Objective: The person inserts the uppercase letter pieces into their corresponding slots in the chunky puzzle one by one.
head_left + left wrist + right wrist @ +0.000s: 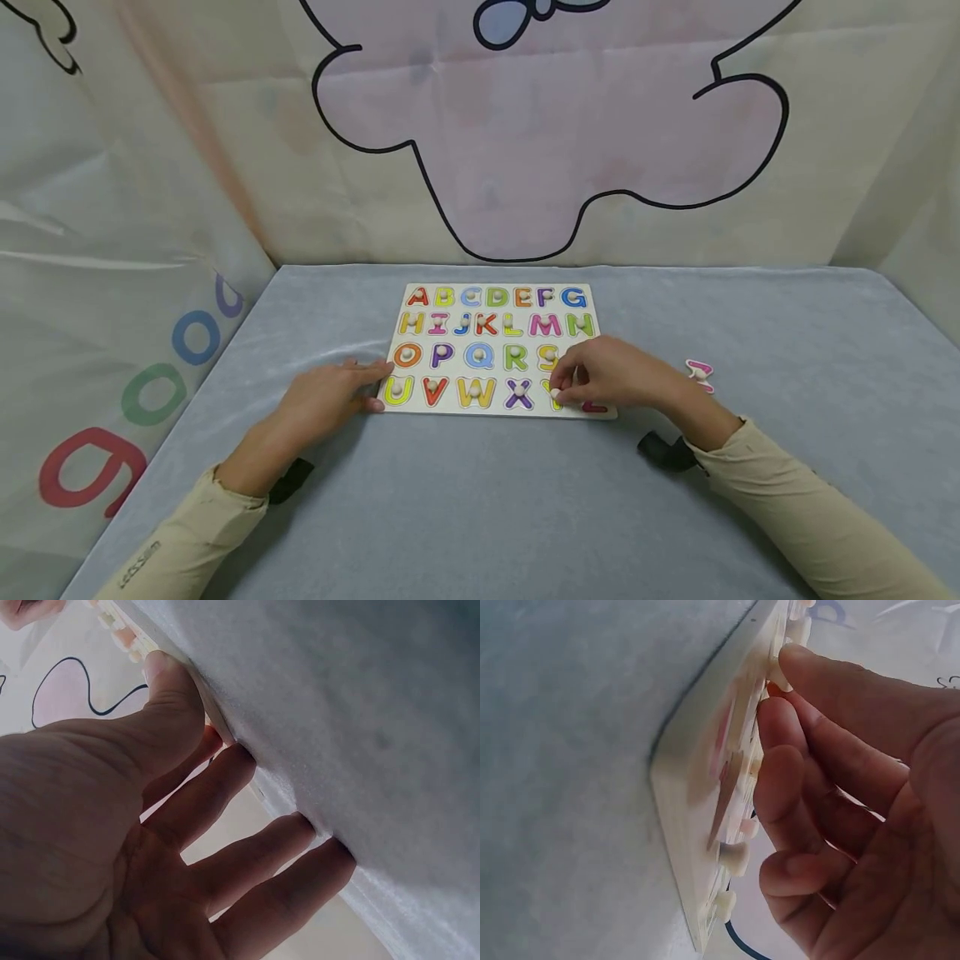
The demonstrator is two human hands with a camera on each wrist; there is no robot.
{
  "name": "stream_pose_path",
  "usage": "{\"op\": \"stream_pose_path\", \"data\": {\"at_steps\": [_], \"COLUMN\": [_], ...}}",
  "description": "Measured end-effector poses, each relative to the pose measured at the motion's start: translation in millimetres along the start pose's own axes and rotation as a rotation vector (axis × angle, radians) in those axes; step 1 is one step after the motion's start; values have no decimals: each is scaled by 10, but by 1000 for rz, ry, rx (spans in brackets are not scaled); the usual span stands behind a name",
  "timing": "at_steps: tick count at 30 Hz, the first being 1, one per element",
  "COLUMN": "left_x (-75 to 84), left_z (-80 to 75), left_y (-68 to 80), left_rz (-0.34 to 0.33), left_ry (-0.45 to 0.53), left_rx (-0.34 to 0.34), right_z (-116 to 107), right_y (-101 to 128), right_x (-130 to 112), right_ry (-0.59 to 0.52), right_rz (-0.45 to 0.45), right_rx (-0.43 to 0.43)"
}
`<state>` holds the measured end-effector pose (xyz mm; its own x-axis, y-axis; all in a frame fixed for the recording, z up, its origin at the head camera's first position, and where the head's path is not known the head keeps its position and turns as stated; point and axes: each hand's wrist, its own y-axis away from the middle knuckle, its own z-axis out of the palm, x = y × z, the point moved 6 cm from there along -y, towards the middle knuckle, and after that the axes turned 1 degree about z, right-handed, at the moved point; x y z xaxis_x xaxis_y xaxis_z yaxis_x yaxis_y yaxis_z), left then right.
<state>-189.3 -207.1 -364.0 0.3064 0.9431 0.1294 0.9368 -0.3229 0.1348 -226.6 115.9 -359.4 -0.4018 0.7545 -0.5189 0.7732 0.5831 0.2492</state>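
A wooden alphabet puzzle board lies flat on the grey tabletop, its coloured letters each with a small white knob. My right hand curls over the bottom row's right end, and thumb and forefinger pinch the knob of the yellow Y piece. The right wrist view shows those fingertips closing on a knob above the board's edge. My left hand lies flat on the table with straight fingers. Its thumb touches the board's left edge.
A loose pink letter piece lies on the table right of the board. The grey cloth covers the table. Printed fabric walls close in the back and both sides. A black strap sits at each wrist.
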Motion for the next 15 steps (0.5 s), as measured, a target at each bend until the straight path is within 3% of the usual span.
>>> {"op": "stream_pose_path", "data": {"at_steps": [6,15], "left_x": [32,37], "left_z": [-7,-15], "left_y": [8,25], "left_rz": [1,-1], "left_ry": [7,8], "left_rx": [-7,-8], "right_z": [-94,-639], "right_y": [106,447], "right_x": [10,426], "right_ry": [22,104], "right_rz": [20,76], "right_rx": [-31,30]}}
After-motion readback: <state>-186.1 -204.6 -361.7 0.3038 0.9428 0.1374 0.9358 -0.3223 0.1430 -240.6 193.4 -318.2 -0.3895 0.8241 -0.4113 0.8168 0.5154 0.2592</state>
